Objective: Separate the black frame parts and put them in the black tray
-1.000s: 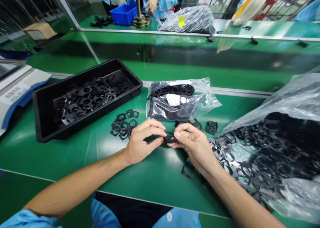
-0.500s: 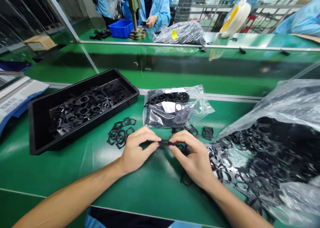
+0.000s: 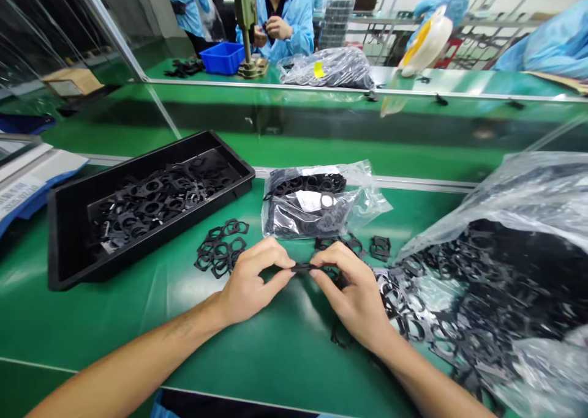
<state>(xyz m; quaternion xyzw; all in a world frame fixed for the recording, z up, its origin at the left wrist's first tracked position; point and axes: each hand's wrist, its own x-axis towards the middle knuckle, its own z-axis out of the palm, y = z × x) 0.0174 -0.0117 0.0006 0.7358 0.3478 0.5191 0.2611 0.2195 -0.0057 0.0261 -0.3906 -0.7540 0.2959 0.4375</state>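
My left hand (image 3: pixel 250 280) and my right hand (image 3: pixel 356 295) meet over the green table (image 3: pixel 257 344), fingertips pinched from both sides on one small black plastic frame part (image 3: pixel 302 267) held edge-on between them. Just left of my left hand lies a small pile of the same black frame parts (image 3: pixel 220 246). Behind my hands rests a clear bag of black parts (image 3: pixel 316 201). A few loose frames (image 3: pixel 380 246) lie beyond my right hand.
A black tray (image 3: pixel 68 246) holding several frame parts sits at the left. A large open plastic bag (image 3: pixel 528 191) spilling black frames fills the right. A white and blue machine (image 3: pixel 27 179) is at the far left. Beyond a glass partition, people in blue coats work.
My hands stay together on the part and have turned it edge-on. The view has tilted up slightly, showing more of the people at the far bench.
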